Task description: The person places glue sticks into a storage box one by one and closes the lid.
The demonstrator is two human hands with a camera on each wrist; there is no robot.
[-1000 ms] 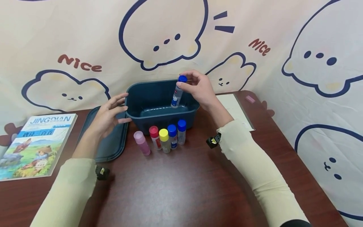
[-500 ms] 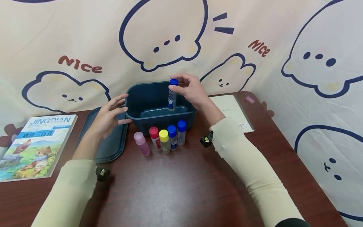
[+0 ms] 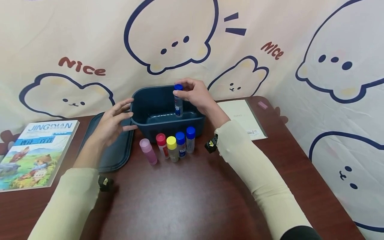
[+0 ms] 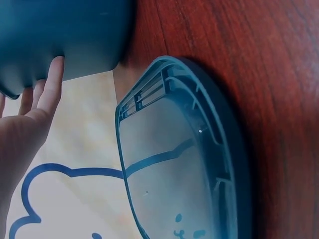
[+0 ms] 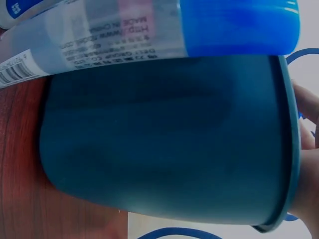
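Observation:
My right hand (image 3: 196, 95) pinches a blue-capped glue stick (image 3: 178, 106) by its cap, holding it upright inside the dark teal bin (image 3: 168, 128). Whether its base touches the bin floor cannot be told. At the bin's left end, my left hand (image 3: 109, 125) rests its extended fingertips against the outer wall, seen also in the left wrist view. In front of the bin stand several glue sticks: a pink one (image 3: 148, 152) leaning, a red-capped one (image 3: 162, 146), a yellow-capped one (image 3: 172, 150) and two blue-capped ones (image 3: 181, 145). In the right wrist view, one blue-capped glue stick (image 5: 124, 37) fills the top.
Under my left forearm lies a teal lid (image 3: 115, 160) on the brown table (image 3: 168, 200). A book (image 3: 39, 153) with a colourful cover is at the far left. To the bin's right are a pale notebook (image 3: 240, 116) and a small pink eraser-like piece (image 3: 262, 105).
My right hand has moved left along the bin with the glue stick, which has gone from tilted to nearly upright. The left hand stays at the bin's end.

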